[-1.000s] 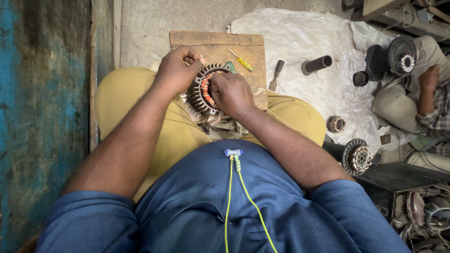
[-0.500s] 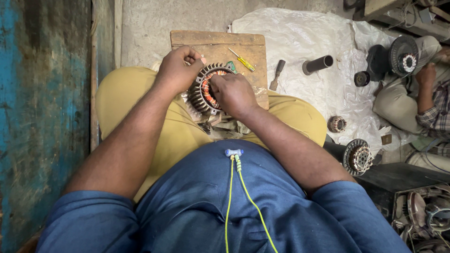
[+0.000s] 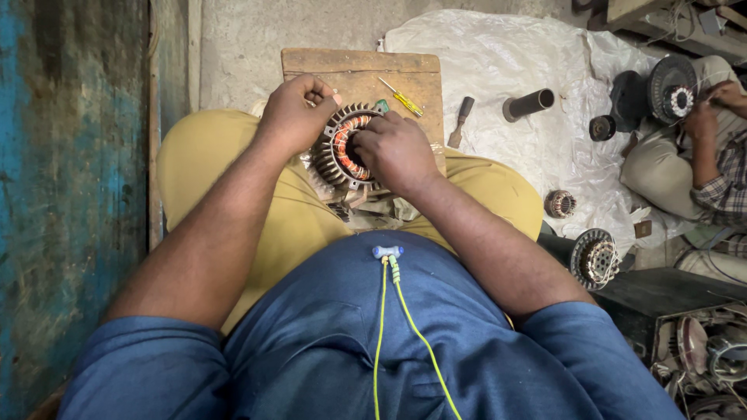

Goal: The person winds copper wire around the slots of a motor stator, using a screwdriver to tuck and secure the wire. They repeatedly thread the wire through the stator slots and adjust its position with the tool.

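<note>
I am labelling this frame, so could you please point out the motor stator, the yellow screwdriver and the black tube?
motor stator point(image 3: 336, 152), head view, finned rim.
yellow screwdriver point(image 3: 405, 100), head view, handle.
black tube point(image 3: 529, 103), head view, side wall.

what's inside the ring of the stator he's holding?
Inside the round grey metal stator, orange-red copper windings line the inner rim. The right hand reaches into the centre and covers the rest; the left hand grips the outer edge.

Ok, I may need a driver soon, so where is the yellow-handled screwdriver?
In the head view, the yellow-handled screwdriver lies on the wooden board, just beyond the right hand, left of the dark-handled tool.
</note>
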